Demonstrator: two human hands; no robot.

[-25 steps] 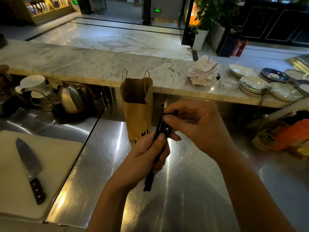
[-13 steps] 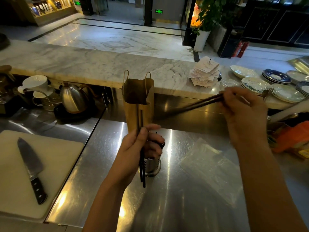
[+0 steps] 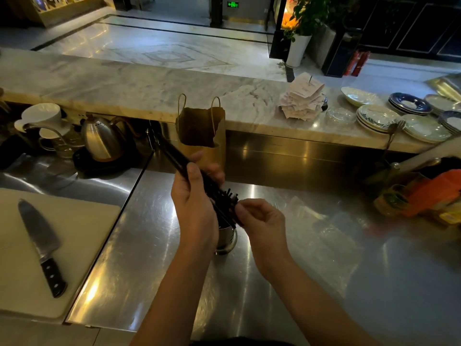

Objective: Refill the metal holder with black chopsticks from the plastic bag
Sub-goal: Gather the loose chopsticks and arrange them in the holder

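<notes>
Chopsticks, black, a bundle held slanted up and to the left, lower ends meeting the mouth of the metal holder, upper ends reaching toward the kettle. Left hand grips the bundle at mid-length, fingers wrapped round it, thumb on top. More dark stick ends poke up out of the holder just right of that hand. Right hand sits beside the holder's rim, fingers curled in against the lower stick ends; whether it pinches them or only touches, cannot tell. Holder stands upright on the steel counter, partly hidden by both hands. Clear plastic bag lies flat on the counter to the right, near the right wrist. Brown paper bag with rope handles stands just behind the hands, against the raised marble ledge. Left side: white cutting board with a knife lying on it; kettle behind. On the ledge at right: a spike of paper slips and stacked plates.
</notes>
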